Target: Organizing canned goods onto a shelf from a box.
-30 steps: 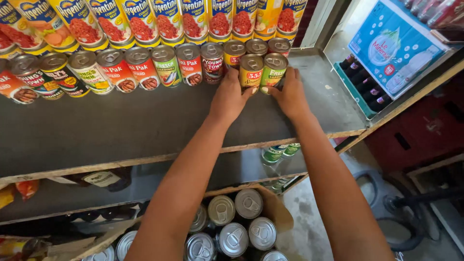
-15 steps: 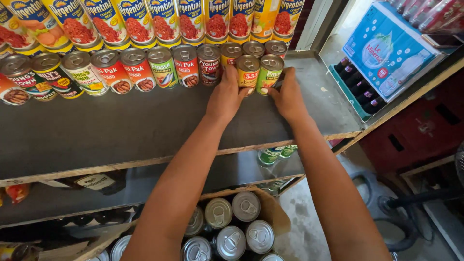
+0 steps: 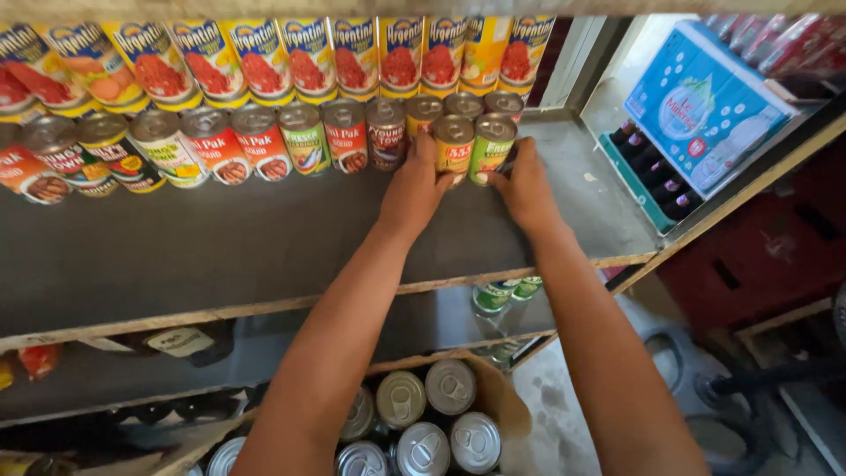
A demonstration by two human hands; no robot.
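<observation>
My left hand (image 3: 414,185) reaches onto the grey shelf (image 3: 220,256) and its fingers wrap an orange-labelled can (image 3: 455,145). My right hand (image 3: 527,185) grips a green-labelled can (image 3: 492,145) right beside it. Both cans stand upright in front of a row of similar cans (image 3: 264,141) at the shelf's back. Behind that row stand taller yellow-labelled cans (image 3: 308,57).
An open cardboard box (image 3: 507,401) of silver-topped cans (image 3: 423,419) sits below my arms. Green bottles (image 3: 502,295) stand on a lower shelf. To the right lie a blue carton of bottled water (image 3: 705,106) and dark bottles (image 3: 652,181). The shelf's wooden front edge (image 3: 176,317) runs across.
Both hands stay on the two front cans and have eased them slightly back toward the row; the camera view has shifted a little to the right.
</observation>
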